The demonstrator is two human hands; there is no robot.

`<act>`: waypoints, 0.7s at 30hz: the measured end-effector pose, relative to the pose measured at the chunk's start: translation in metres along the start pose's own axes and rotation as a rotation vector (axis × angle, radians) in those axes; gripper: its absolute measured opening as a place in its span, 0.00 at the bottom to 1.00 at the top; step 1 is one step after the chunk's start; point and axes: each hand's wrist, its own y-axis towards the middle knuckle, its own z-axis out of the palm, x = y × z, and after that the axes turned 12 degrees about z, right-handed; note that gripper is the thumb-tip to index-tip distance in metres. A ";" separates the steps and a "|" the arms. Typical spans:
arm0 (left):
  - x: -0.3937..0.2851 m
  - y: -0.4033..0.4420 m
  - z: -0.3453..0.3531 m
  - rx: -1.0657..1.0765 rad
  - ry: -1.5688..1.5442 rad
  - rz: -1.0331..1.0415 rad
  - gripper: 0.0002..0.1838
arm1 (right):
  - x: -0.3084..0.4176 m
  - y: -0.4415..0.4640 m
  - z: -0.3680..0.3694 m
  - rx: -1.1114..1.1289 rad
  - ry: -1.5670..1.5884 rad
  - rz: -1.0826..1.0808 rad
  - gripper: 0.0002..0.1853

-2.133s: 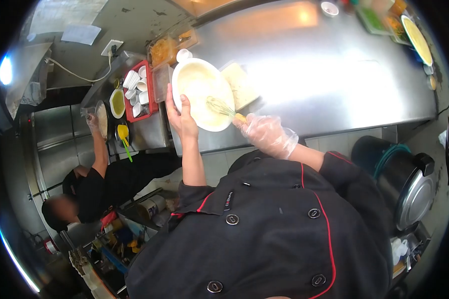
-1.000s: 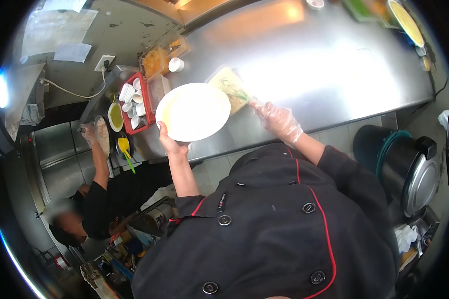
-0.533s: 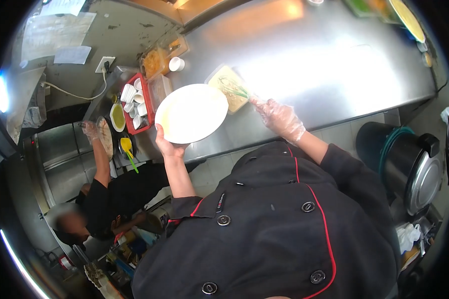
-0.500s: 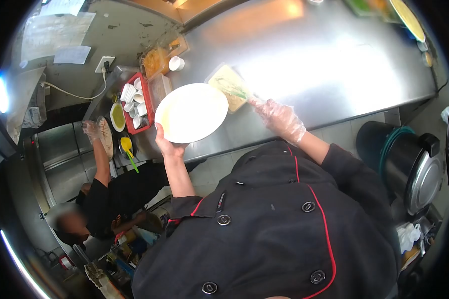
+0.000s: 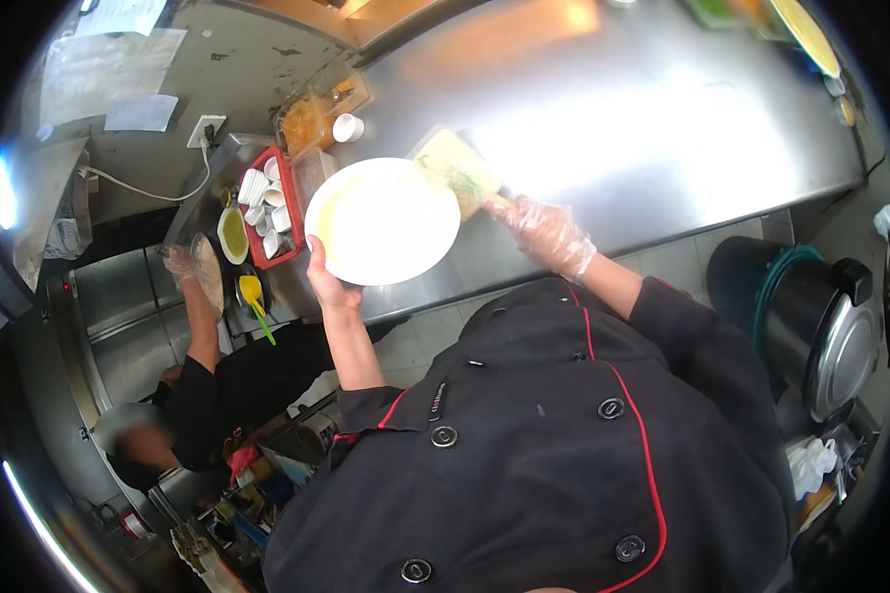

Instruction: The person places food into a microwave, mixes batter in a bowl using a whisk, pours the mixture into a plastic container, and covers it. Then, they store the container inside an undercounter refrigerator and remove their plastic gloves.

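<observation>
A white oval plate (image 5: 386,222) is in my left hand (image 5: 333,282), bare, with the thumb over its near left rim. Just right of the plate, on the steel counter, sits a rectangular container (image 5: 450,153) of pale yellowish food, partly hidden behind the plate. My right hand (image 5: 554,237), in a clear plastic glove, is at the container's near right corner with its fingers closed together. Thin blurred green strands (image 5: 464,182) lie between those fingertips and the container. Whether the fingers hold them is unclear.
A red basket (image 5: 294,198) holds several small white cups. Beside it are a dish of green sauce (image 5: 232,235) and a yellow spoon with a green handle (image 5: 252,292). A gloved co-worker (image 5: 247,385) reaches from the left. A large lidded pot (image 5: 841,346) stands at right.
The plate has shifted slightly up and right, over the container's edge. My right hand has moved a little left and down. The co-worker's arm stays nearly in place.
</observation>
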 end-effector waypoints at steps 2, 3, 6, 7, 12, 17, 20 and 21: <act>-0.001 0.001 -0.002 0.001 0.008 0.016 0.33 | -0.005 0.000 0.010 -0.019 0.003 0.031 0.22; 0.000 0.002 -0.004 0.007 0.006 0.025 0.33 | -0.004 0.002 0.003 -0.017 0.007 0.056 0.22; 0.001 0.002 -0.005 0.006 0.030 0.035 0.33 | 0.006 0.001 -0.009 -0.019 0.014 0.017 0.21; 0.001 0.003 -0.004 0.008 0.044 0.036 0.33 | 0.008 0.000 -0.011 -0.025 0.013 -0.012 0.21; -0.001 0.006 -0.004 0.025 0.047 0.045 0.33 | 0.004 0.002 -0.005 0.005 0.032 0.087 0.20; 0.001 0.006 -0.010 0.064 -0.126 -0.007 0.35 | 0.008 0.001 -0.009 -0.015 0.043 0.086 0.21; 0.002 0.003 -0.017 0.093 -0.268 -0.116 0.37 | -0.001 -0.004 0.000 0.024 0.044 0.144 0.21; 0.000 0.002 -0.020 0.084 -0.300 -0.171 0.38 | 0.001 -0.004 -0.008 0.027 0.041 0.174 0.21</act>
